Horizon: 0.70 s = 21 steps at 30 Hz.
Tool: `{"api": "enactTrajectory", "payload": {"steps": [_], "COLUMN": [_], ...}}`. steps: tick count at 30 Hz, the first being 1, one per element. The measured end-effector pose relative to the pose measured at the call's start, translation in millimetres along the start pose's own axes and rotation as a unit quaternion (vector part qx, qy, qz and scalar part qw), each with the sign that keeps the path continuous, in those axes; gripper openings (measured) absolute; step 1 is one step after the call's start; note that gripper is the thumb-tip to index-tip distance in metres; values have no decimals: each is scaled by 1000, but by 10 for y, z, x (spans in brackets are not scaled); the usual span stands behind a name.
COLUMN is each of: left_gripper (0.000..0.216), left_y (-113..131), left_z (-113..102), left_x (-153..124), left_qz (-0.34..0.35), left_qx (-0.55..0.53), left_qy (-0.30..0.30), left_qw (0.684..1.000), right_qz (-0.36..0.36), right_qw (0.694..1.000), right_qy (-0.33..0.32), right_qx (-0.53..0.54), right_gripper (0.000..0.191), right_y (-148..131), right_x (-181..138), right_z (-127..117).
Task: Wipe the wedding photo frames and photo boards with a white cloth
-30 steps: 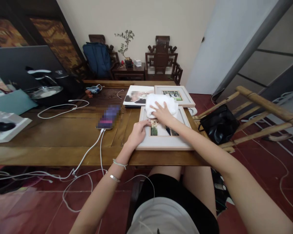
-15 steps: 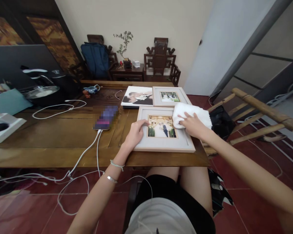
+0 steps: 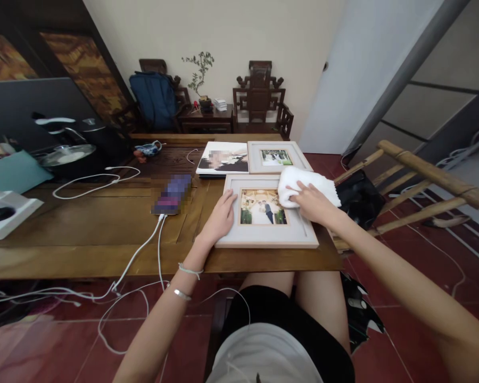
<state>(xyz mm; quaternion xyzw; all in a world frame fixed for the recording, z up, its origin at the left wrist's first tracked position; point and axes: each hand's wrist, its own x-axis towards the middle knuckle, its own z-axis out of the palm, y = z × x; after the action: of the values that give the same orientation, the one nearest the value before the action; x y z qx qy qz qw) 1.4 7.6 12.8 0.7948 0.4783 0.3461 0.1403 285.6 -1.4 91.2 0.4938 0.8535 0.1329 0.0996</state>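
A light wooden picture frame (image 3: 227, 242) with a photo lies flat at the near edge of the wooden table (image 3: 83, 223). My left hand (image 3: 220, 215) rests on the frame's left border, fingers flat and stretched out. My right hand (image 3: 309, 201) presses a white cloth (image 3: 317, 183) onto the frame's upper right corner, fingers spread over the cloth. Behind lie a second frame (image 3: 277, 158) and a frameless photo print (image 3: 223, 158).
A phone (image 3: 171, 194) on a white charging cable lies left of the frame. Pots, a teal pad and a white box crowd the table's left end. A black bag (image 3: 359, 198) sits on a bamboo chair at the right. Cables trail on the red floor.
My right hand slid the cloth from the frame's top middle to its right side, then slightly back inward. My left hand stayed on the frame's left edge.
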Motion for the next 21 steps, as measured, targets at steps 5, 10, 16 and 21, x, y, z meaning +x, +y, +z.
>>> {"api": "enactTrajectory", "payload": {"steps": [5, 10, 16, 21], "left_gripper": [43, 45, 46, 43], "left_y": [-27, -27, -32, 8], "left_z": [25, 50, 63, 32], "left_x": [6, 15, 27, 56], "left_qz": [7, 6, -1, -56], "left_qx": [1, -5, -16, -61], "left_qy": [7, 14, 19, 6], "left_qw": [1000, 1000, 1000, 997], "right_qz": [-23, -58, -26, -53], "right_qw": [1000, 997, 994, 990], "right_qy": [8, -11, -61, -57], "right_qx": [0, 44, 85, 122], "right_gripper": [47, 51, 60, 55], "right_y": [17, -263, -563, -856], "right_x": [-85, -706, -1010, -760], "right_z": [11, -144, -261, -374]}}
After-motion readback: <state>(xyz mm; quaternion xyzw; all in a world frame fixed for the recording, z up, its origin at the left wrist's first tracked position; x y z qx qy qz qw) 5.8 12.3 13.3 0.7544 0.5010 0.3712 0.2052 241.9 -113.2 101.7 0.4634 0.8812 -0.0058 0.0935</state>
